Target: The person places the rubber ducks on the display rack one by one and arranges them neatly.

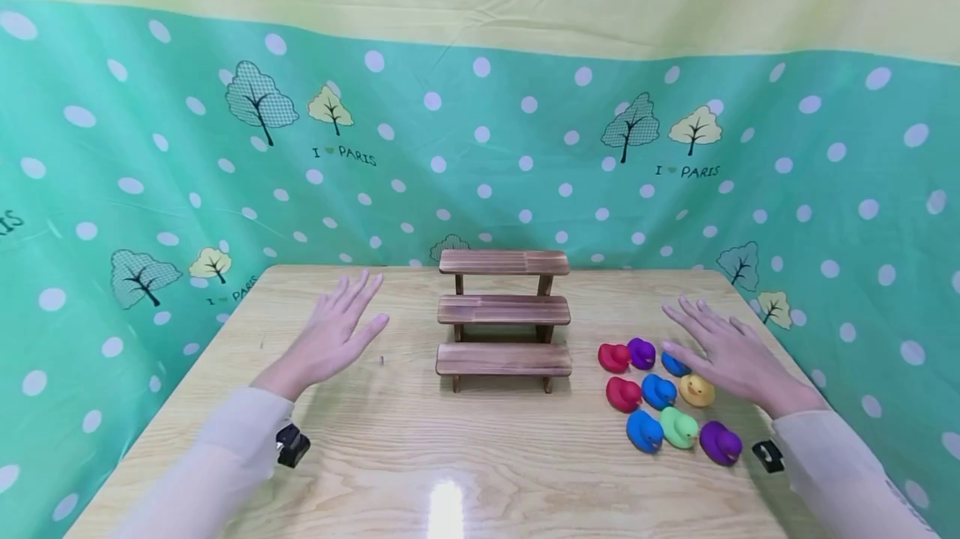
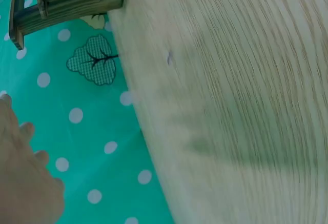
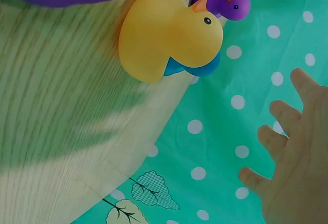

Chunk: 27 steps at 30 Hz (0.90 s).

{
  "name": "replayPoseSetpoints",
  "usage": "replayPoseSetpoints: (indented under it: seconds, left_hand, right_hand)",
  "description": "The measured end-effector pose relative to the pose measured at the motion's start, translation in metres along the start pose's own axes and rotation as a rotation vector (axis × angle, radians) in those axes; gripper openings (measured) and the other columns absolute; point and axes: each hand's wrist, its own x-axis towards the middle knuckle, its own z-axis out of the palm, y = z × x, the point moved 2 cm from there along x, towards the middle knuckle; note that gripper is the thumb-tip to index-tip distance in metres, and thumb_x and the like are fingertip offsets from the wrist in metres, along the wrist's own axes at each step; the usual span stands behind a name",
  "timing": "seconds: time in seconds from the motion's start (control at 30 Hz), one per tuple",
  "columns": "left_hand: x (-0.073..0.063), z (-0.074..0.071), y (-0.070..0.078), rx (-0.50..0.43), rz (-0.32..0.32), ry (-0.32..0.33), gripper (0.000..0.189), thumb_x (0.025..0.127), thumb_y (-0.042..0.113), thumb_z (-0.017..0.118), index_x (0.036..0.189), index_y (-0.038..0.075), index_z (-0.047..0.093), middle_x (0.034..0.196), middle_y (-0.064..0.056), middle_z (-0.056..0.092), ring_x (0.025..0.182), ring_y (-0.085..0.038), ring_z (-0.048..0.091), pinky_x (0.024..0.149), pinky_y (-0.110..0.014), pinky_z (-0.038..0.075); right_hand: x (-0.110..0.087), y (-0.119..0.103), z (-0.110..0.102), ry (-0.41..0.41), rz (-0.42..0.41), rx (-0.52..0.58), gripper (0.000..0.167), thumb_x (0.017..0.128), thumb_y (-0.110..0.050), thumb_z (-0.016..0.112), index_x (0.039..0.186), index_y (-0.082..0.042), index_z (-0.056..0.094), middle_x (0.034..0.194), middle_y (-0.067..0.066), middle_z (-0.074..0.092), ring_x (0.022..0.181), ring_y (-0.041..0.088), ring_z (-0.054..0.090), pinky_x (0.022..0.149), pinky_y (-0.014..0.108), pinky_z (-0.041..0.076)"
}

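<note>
My left hand is held over the left part of the table, fingers straight and spread, holding nothing. On the other side my right hand reaches over the back of a group of rubber ducks, also with straight fingers and nothing in its grasp; it partly covers a blue duck. Nearest to it lies a yellow duck, large in the right wrist view. Around that are red ducks, blue ducks, a green duck and purple ducks. Between the hands stands a three-step wooden shelf.
The pale wooden table ends at a green, dotted cloth hung behind and along both sides. A small dark mark shows on the tabletop left of the shelf. Dark wrist devices sit under both sleeves.
</note>
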Motion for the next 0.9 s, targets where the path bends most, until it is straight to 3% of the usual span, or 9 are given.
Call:
replayPoseSetpoints:
  seconds: [0.23, 0.33, 0.4, 0.53, 0.7, 0.9]
  left_hand:
    - [0.007, 0.014, 0.006, -0.313, -0.053, -0.088, 0.066, 0.109, 0.046, 0.031, 0.163, 0.018, 0.007, 0.166, -0.014, 0.009, 0.150, -0.042, 0.002, 0.118, -0.068, 0.003]
    - [0.011, 0.023, 0.008, -0.422, -0.080, -0.106, 0.065, 0.109, 0.049, 0.030, 0.163, 0.024, 0.003, 0.165, -0.015, 0.018, 0.148, -0.043, 0.015, 0.117, -0.069, 0.013]
    - [0.013, 0.029, 0.010, -0.482, -0.091, -0.110, 0.064, 0.108, 0.049, 0.031, 0.162, 0.029, 0.003, 0.162, -0.014, 0.026, 0.142, -0.045, 0.031, 0.111, -0.069, 0.030]
    - [0.015, 0.040, 0.013, -0.552, -0.104, -0.102, 0.062, 0.108, 0.047, 0.035, 0.161, 0.036, 0.004, 0.158, -0.010, 0.037, 0.132, -0.042, 0.047, 0.102, -0.065, 0.044]
    - [0.020, 0.051, 0.017, -0.582, -0.105, -0.078, 0.064, 0.107, 0.048, 0.042, 0.162, 0.033, 0.013, 0.155, -0.005, 0.042, 0.136, -0.034, 0.046, 0.114, -0.057, 0.034]
    - [0.029, 0.064, 0.022, -0.652, -0.128, -0.039, 0.068, 0.101, 0.051, 0.054, 0.159, 0.028, 0.027, 0.152, -0.004, 0.047, 0.133, -0.027, 0.050, 0.113, -0.047, 0.040]
  right_hand:
    - [0.000, 0.001, 0.002, 0.014, -0.006, 0.012, 0.073, 0.102, -0.056, 0.047, 0.160, -0.017, 0.027, 0.161, 0.024, 0.023, 0.148, 0.045, 0.013, 0.110, 0.078, 0.012]
    - [0.000, 0.000, 0.003, 0.009, -0.005, 0.017, 0.072, 0.101, -0.054, 0.049, 0.159, -0.016, 0.029, 0.160, 0.025, 0.024, 0.148, 0.045, 0.015, 0.109, 0.078, 0.013]
    - [0.000, -0.001, 0.004, 0.000, -0.001, 0.025, 0.071, 0.101, -0.053, 0.049, 0.160, -0.017, 0.029, 0.160, 0.025, 0.024, 0.148, 0.045, 0.015, 0.109, 0.078, 0.013]
    - [0.000, -0.003, 0.006, -0.007, -0.007, 0.040, 0.071, 0.102, -0.051, 0.050, 0.159, -0.016, 0.030, 0.160, 0.025, 0.024, 0.147, 0.047, 0.018, 0.107, 0.079, 0.016]
    - [0.001, -0.005, 0.007, -0.039, -0.010, 0.104, 0.071, 0.102, -0.049, 0.051, 0.160, -0.015, 0.028, 0.161, 0.025, 0.023, 0.142, 0.052, 0.025, 0.103, 0.081, 0.024]
    - [0.001, -0.004, 0.006, -0.098, 0.026, 0.239, 0.073, 0.103, -0.053, 0.046, 0.161, -0.017, 0.021, 0.164, 0.020, 0.018, 0.145, 0.050, 0.019, 0.105, 0.080, 0.021]
